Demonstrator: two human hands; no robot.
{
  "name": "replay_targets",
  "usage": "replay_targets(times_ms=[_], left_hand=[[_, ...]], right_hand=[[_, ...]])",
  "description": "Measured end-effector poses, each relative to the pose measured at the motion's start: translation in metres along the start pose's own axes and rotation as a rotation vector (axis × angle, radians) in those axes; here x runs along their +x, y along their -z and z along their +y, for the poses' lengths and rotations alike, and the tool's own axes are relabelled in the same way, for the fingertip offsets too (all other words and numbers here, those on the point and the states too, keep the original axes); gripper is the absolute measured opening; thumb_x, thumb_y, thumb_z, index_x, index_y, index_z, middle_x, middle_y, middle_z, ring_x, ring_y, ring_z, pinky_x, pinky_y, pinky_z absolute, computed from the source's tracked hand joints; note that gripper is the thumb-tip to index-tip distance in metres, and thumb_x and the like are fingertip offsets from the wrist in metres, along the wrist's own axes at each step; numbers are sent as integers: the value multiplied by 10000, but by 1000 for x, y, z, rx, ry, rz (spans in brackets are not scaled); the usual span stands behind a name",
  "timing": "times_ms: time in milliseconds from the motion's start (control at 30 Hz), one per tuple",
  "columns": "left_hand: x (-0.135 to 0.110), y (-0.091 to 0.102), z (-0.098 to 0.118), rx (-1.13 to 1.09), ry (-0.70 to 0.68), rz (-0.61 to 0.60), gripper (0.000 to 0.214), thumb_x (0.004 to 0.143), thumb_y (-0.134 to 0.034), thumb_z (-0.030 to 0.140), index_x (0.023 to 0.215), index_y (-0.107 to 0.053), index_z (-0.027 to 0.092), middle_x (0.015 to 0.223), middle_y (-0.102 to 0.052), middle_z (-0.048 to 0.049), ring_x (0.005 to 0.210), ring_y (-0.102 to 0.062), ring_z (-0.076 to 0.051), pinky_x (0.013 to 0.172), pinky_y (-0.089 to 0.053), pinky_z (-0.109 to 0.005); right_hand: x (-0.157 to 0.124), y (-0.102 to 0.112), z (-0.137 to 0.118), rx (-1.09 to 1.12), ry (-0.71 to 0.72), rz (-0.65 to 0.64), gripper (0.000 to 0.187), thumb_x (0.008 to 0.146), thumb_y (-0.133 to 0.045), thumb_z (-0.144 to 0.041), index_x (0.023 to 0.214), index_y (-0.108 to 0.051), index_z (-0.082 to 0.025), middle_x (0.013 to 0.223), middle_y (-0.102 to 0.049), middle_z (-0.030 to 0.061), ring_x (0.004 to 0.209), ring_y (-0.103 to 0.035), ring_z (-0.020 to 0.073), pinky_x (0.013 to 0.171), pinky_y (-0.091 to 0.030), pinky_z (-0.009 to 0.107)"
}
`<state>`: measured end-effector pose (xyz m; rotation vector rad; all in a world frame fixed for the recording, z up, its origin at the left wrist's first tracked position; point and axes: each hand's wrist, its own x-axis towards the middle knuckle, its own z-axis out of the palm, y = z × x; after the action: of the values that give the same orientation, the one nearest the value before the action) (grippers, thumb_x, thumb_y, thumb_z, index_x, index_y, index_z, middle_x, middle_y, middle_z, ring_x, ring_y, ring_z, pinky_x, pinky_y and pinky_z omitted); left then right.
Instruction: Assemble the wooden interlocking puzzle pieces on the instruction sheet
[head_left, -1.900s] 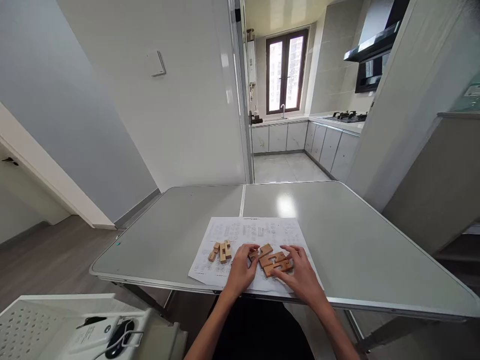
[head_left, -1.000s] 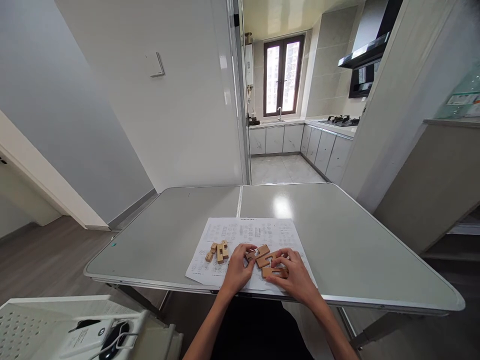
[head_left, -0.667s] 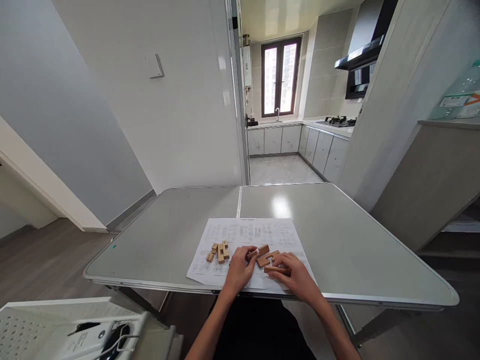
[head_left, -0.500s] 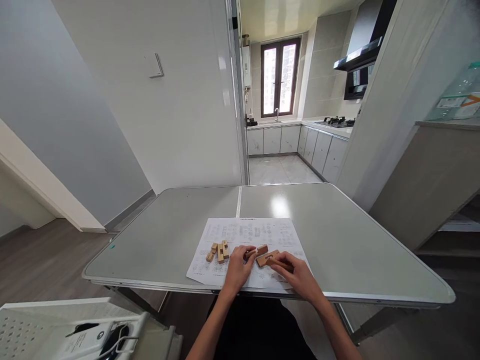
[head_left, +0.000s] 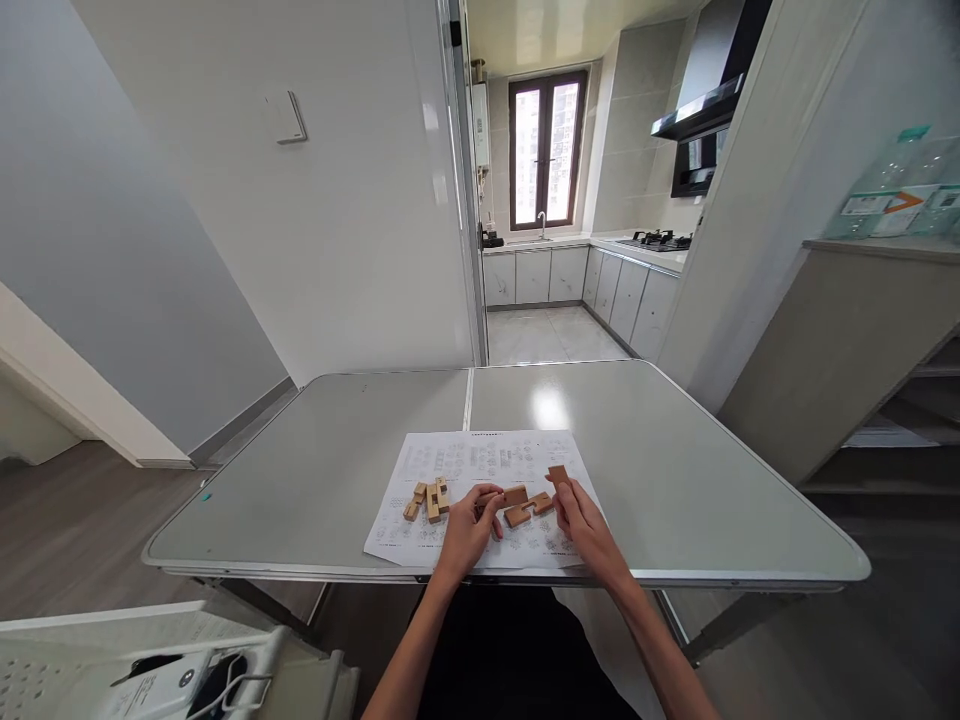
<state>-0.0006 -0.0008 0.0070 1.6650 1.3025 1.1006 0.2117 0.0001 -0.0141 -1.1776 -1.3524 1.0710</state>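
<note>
Several notched wooden puzzle pieces lie on a printed paper sheet (head_left: 525, 452). My right hand (head_left: 583, 525) is closed around a reddish-brown wooden puzzle piece (head_left: 559, 474), its end sticking up past the fingers. My left hand (head_left: 466, 530) pinches a brown wooden piece that its fingers mostly hide. Just right of those fingers is another brown block (head_left: 514, 495). Between my hands a notched brown puzzle piece (head_left: 529, 509) rests on the sheet. To the left of my left hand stands a lighter cluster of notched wooden pieces (head_left: 433, 500), touching or close together.
The sheet lies near the front edge of a grey folding table (head_left: 697, 500). A white plastic basket (head_left: 90, 620) with a white device and cables stands at lower left. Plastic bottles (head_left: 885, 190) stand on a shelf unit at right. Beyond the table a doorway opens to a kitchen.
My right hand has lifted and turned its wooden piece more upright, away from the notched piece on the sheet. My left hand stays in nearly the same place. The view has shifted slightly.
</note>
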Motion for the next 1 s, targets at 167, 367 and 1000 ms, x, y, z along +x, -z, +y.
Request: replay_targets(times_ms=[167, 367, 1000], left_hand=[[-2, 3, 5, -77, 22, -118, 412, 1013, -487, 558, 1196, -631, 219, 976, -721, -48, 527, -563, -117, 545, -481, -261], [-1, 7, 6, -171, 29, -168, 471, 1006, -472, 598, 1239, -592, 207, 1072, -667, -66, 577, -559, -101, 570, -485, -256], [-9, 4, 18, 34, -29, -235, 420, 1047, -417, 545, 1142, -640, 202, 762, -567, 9, 663, -495, -167, 620, -412, -256]], right_hand=[[-3, -21, 3, -103, 124, -45, 558, 940, -510, -382, 1470, -460, -217, 1178, -667, 82, 979, -661, 215, 915, -549, 376], [-10, -30, 7, -84, 138, -115, 695, 848, -536, -221, 1520, -359, -221, 1402, -589, 125, 926, -679, 198, 865, -576, 382], [-9, -25, 9, -83, 102, -91, 451, 918, -546, -338, 1351, -530, -214, 1251, -685, 78, 1092, -684, 250, 934, -555, 383]])
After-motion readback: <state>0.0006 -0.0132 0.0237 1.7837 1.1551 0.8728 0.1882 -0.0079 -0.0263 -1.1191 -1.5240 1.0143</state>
